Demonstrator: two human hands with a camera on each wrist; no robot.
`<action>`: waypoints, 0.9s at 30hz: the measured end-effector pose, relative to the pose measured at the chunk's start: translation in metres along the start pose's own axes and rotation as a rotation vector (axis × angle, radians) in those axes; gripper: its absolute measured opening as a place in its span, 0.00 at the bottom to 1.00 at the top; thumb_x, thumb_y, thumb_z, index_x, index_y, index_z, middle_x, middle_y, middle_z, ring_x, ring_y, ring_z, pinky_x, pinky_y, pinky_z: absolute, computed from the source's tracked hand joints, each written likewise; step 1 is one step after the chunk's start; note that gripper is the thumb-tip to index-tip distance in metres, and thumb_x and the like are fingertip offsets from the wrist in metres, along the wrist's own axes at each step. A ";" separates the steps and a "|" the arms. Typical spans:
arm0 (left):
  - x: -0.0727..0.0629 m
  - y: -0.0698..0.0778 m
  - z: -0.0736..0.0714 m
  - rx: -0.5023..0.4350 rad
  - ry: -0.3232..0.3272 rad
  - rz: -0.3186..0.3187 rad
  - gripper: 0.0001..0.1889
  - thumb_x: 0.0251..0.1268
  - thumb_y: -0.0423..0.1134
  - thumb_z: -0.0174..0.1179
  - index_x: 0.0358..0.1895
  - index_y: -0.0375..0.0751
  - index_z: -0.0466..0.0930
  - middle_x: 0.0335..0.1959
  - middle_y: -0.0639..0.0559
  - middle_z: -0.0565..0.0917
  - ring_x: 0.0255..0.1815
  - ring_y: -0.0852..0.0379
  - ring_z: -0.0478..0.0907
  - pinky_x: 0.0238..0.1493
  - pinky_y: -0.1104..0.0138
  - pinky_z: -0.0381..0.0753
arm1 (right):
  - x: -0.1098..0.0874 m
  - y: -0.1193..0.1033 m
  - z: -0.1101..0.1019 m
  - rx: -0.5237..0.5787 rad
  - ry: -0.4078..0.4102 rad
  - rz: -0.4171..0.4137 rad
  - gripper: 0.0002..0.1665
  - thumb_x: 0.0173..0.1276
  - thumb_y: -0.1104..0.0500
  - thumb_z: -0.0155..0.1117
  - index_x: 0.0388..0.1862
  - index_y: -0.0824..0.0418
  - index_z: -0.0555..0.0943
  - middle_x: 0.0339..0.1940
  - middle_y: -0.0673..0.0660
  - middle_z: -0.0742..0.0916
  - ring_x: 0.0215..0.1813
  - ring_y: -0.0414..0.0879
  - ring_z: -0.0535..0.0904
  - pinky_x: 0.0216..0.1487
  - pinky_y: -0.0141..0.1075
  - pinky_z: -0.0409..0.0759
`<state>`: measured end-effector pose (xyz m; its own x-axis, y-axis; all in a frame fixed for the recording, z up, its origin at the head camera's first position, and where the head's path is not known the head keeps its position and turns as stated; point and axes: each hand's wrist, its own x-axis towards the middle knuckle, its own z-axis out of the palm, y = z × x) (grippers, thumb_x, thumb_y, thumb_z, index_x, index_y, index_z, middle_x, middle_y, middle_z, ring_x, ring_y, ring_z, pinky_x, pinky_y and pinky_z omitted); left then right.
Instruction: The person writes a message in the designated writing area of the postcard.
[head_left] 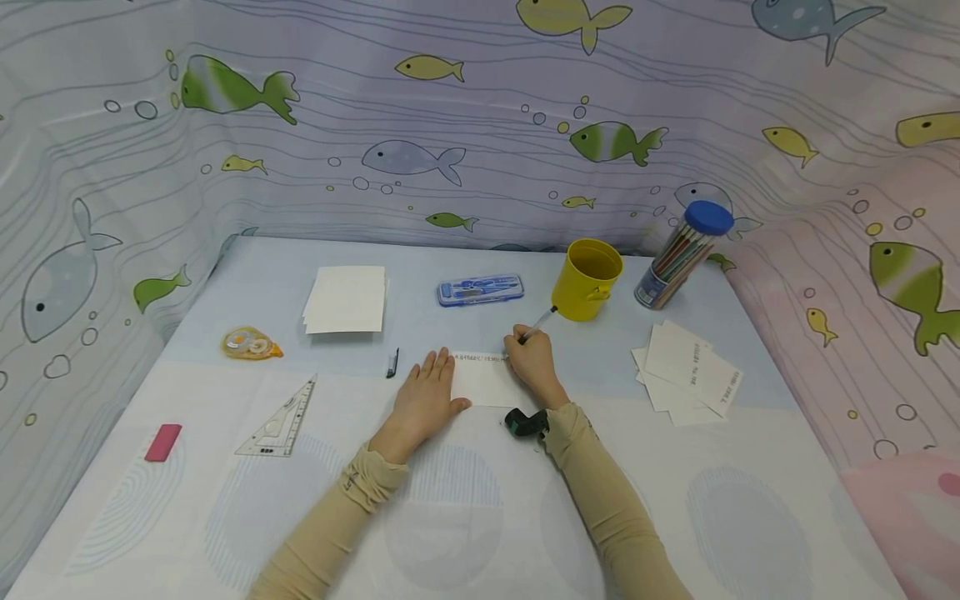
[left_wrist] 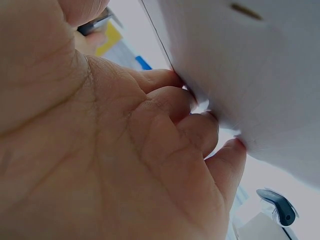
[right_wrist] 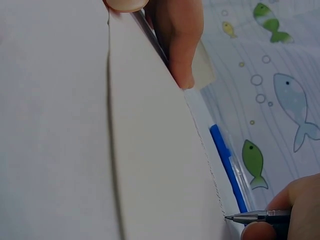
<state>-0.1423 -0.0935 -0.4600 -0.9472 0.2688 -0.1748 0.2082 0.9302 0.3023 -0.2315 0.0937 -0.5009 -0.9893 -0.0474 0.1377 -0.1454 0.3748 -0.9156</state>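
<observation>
A white paper card (head_left: 486,387) lies in the middle of the table, with a line of small handwriting along its top edge. My left hand (head_left: 426,402) rests on the card's left side, fingers extended. In my right hand (head_left: 536,367) a pen (head_left: 542,321) is pinched. The right wrist view shows the pen's metal tip (right_wrist: 232,218) touching the card at the end of the written line. Left of my left hand lies a small pen cap (head_left: 392,363) with a dark end. Only the palm side of my left hand (left_wrist: 125,135) fills the left wrist view.
Behind are a blank card stack (head_left: 345,300), a blue case (head_left: 480,290), a yellow bucket (head_left: 573,292) and a pencil jar (head_left: 678,258). Written cards (head_left: 686,371) lie right. Leftward are correction tape (head_left: 251,343), a set square (head_left: 281,425) and a red eraser (head_left: 163,442).
</observation>
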 end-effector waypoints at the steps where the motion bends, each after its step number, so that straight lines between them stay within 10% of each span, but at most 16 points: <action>1: 0.000 0.000 0.000 0.000 0.002 0.001 0.42 0.67 0.54 0.57 0.73 0.26 0.54 0.77 0.34 0.54 0.78 0.38 0.50 0.76 0.46 0.55 | 0.000 0.000 0.000 -0.008 -0.002 -0.003 0.24 0.62 0.68 0.49 0.12 0.55 0.53 0.12 0.46 0.53 0.17 0.41 0.47 0.20 0.30 0.46; 27: 0.001 -0.001 0.001 -0.006 -0.009 -0.006 0.43 0.68 0.56 0.55 0.74 0.28 0.53 0.77 0.35 0.52 0.79 0.39 0.48 0.77 0.47 0.53 | -0.002 0.000 -0.002 0.055 0.076 -0.008 0.22 0.60 0.69 0.49 0.10 0.56 0.55 0.10 0.44 0.55 0.16 0.40 0.49 0.18 0.29 0.47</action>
<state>-0.1432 -0.0943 -0.4612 -0.9462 0.2653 -0.1853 0.2009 0.9304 0.3065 -0.2293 0.0957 -0.5001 -0.9850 0.0214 0.1714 -0.1554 0.3230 -0.9335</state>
